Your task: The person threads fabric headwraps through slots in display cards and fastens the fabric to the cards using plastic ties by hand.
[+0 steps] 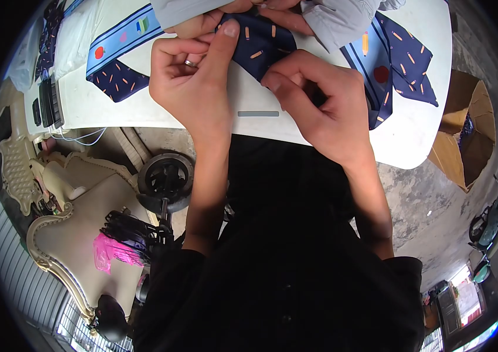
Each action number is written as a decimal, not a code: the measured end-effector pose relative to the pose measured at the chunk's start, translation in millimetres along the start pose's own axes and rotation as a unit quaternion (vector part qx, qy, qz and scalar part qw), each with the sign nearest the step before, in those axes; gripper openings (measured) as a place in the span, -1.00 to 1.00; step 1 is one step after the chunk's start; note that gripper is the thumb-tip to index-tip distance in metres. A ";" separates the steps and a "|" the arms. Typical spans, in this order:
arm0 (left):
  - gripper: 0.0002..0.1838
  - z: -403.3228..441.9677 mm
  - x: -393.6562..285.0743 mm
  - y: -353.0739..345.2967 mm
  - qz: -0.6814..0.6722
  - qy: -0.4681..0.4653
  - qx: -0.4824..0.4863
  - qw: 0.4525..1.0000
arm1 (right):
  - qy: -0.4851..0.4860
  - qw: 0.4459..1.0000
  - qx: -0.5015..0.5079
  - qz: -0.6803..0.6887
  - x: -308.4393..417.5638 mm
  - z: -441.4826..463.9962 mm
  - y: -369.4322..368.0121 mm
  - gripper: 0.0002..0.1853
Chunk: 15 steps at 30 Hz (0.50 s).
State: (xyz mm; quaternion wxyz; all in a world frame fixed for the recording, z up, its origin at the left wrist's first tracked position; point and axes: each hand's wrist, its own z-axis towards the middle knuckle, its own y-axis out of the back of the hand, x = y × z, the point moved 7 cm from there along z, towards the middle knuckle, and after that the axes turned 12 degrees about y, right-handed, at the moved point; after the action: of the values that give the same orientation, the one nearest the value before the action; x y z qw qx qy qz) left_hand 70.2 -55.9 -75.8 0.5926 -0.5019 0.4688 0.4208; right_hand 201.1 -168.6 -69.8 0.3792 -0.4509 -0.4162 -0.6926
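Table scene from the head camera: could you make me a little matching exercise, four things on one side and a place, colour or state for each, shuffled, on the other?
Things:
1. Ring
2. Cardboard box
3. Middle navy fabric
4. Tabletop

Descriptions:
A. White
B. In the fingers of the left hand and right hand
C. On a finger of the left hand
D. Open, beyond the table's right edge

Right pairs: 1-C, 2-D, 3-B, 4-A

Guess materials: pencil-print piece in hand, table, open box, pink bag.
Pencil-print piece: fabric, smooth finish; soft folds, fiber unclear.
Table: probably molded plastic, smooth white; rounded corner.
Open box: brown cardboard, matte; creased, bent flaps.
Pink bag: likely thin plastic film; crinkled, slightly glossy.
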 end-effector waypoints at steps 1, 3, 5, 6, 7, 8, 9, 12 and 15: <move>-0.66 -0.4 -1.0 -1.5 -0.003 0.002 0.002 1.000 | -0.001 1.000 0.000 0.000 0.4 0.1 0.1 -0.94; -0.67 -0.3 -0.6 -1.1 -0.005 0.000 0.005 1.000 | 0.004 1.000 -0.012 0.003 0.5 0.4 0.2 -0.96; -0.67 0.7 2.0 3.0 -0.002 -0.006 0.007 1.000 | 0.016 0.999 -0.039 0.009 -0.8 0.3 0.0 -0.94; -0.67 0.7 2.8 4.7 0.008 -0.005 0.001 1.000 | 0.015 0.999 -0.038 0.010 -0.9 0.1 -0.1 -0.94; -0.66 1.0 3.4 6.1 0.019 -0.004 -0.005 1.000 | 0.014 0.999 -0.037 0.012 -0.9 0.3 -0.1 -0.94; -0.66 1.1 3.7 7.1 0.029 -0.004 -0.011 1.000 | 0.013 0.999 -0.036 0.013 -1.0 0.3 -0.3 -0.94; -0.66 0.7 2.9 6.2 0.022 -0.005 -0.014 1.000 | 0.016 0.999 -0.037 0.013 -0.8 0.2 -0.3 -0.94; -0.65 0.3 1.8 4.3 0.019 -0.006 -0.021 1.000 | 0.012 0.999 -0.028 0.011 -1.4 -0.3 -0.6 -0.97; -0.65 1.8 4.6 8.1 0.038 -0.005 -0.019 0.999 | -0.006 1.000 -0.007 0.012 -0.5 -1.2 -0.5 -0.95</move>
State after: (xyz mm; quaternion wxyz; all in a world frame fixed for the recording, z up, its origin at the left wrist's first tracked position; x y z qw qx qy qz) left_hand 63.6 -52.8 -81.8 0.5690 -0.4928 0.4768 0.4539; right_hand 200.4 -169.4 -70.7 0.3816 -0.4629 -0.4081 -0.6881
